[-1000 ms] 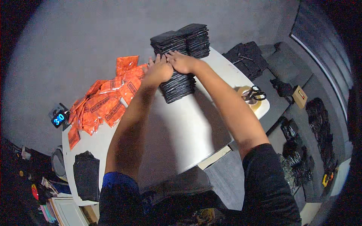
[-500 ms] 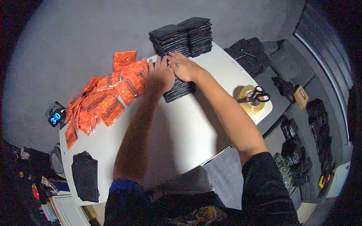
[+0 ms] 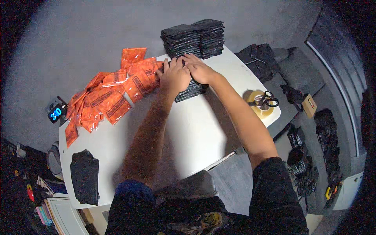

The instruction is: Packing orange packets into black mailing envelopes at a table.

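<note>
My left hand (image 3: 174, 76) lies with fingers stretched over a low stack of flat, shiny black packets (image 3: 192, 92) on the white table. Beside it, my right hand (image 3: 200, 70) rests on the same stack, its fingers also extended and pointing away from me. The two hands touch or nearly touch at the thumbs, and they cover most of the stack's top. Just beyond them stand two taller stacks of similar black packets (image 3: 181, 41), side by side. A heap of orange, clear-wrapped packets (image 3: 105, 98) spreads to the left, close to my left hand.
Black scissors (image 3: 267, 100) lie on a roll of clear tape (image 3: 257, 111) at the table's right edge. Folded black cloth (image 3: 85, 176) is at the near left, and a small lit digital clock (image 3: 56, 113) at the left edge. More black packets (image 3: 299, 160) lie on the grey sofa.
The view has shifted a little, so the table and its things sit slightly differently in the picture. Both hands stay flat on the low black stack.
</note>
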`<move>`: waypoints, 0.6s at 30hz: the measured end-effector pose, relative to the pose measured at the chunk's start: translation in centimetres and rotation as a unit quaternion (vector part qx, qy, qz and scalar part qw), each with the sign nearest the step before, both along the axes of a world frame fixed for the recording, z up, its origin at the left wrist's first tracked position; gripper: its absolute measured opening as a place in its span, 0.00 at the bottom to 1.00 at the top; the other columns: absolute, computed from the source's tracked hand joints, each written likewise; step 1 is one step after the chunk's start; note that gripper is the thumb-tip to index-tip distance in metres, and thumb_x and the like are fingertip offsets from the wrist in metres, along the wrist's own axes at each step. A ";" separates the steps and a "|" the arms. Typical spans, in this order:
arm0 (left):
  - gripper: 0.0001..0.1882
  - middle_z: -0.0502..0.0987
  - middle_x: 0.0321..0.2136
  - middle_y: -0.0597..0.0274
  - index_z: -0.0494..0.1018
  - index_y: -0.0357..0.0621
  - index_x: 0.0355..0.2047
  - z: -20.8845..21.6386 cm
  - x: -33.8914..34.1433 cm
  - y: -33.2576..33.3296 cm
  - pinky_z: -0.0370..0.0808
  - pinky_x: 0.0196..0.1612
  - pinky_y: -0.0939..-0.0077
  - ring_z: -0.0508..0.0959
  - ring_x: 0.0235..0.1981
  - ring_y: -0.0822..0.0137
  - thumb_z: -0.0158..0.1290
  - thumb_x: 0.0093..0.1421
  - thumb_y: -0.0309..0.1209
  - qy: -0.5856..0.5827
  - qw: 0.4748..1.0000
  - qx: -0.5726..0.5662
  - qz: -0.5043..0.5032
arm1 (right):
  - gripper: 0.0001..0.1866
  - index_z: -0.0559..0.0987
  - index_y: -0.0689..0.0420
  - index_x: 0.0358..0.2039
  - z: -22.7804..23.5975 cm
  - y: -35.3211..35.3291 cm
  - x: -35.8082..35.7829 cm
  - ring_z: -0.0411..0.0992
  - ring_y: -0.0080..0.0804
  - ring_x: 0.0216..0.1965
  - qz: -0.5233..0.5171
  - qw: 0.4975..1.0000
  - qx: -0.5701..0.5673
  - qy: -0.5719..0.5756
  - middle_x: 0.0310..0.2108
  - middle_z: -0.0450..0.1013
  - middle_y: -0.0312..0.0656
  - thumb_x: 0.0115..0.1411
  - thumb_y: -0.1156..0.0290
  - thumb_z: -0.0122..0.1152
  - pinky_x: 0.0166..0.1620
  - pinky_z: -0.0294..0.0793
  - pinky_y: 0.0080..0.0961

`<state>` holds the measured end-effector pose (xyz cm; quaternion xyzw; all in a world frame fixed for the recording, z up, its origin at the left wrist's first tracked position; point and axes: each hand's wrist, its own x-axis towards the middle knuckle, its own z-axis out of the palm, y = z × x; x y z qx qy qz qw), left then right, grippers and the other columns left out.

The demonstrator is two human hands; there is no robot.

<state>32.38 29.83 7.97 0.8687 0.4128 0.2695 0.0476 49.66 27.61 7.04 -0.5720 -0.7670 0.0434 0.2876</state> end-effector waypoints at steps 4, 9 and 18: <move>0.32 0.59 0.74 0.50 0.61 0.43 0.72 -0.4 -0.7 1.5 0.50 0.70 0.17 0.53 0.76 0.36 0.45 0.72 0.44 -0.022 0.999 -0.041 0.001 | 0.29 0.64 0.63 0.73 2.3 0.0 0.0 0.45 0.51 0.80 0.038 0.998 -0.048 0.003 0.77 0.54 0.58 0.78 0.60 0.38 0.80 0.41 0.42; 0.40 0.50 0.76 0.37 0.58 0.36 0.73 -0.6 -1.0 0.0 0.47 0.78 0.41 0.48 0.77 0.36 0.55 0.67 0.43 -0.238 0.945 -0.205 0.095 | 0.42 0.63 0.56 0.76 3.3 -2.6 -0.5 0.67 0.41 0.69 -0.079 0.862 -0.243 0.439 0.71 0.65 0.53 0.68 0.49 0.61 0.71 0.62 0.41; 0.27 0.83 0.49 0.51 0.73 0.45 0.57 -2.3 -2.5 1.2 0.80 0.56 0.42 0.84 0.49 0.49 0.53 0.63 0.49 -0.562 0.517 -0.645 -0.029 | 0.28 0.81 0.50 0.56 4.8 -3.2 -0.9 0.80 0.29 0.49 -0.089 0.771 -0.375 0.506 0.50 0.82 0.37 0.61 0.46 0.63 0.55 0.77 0.33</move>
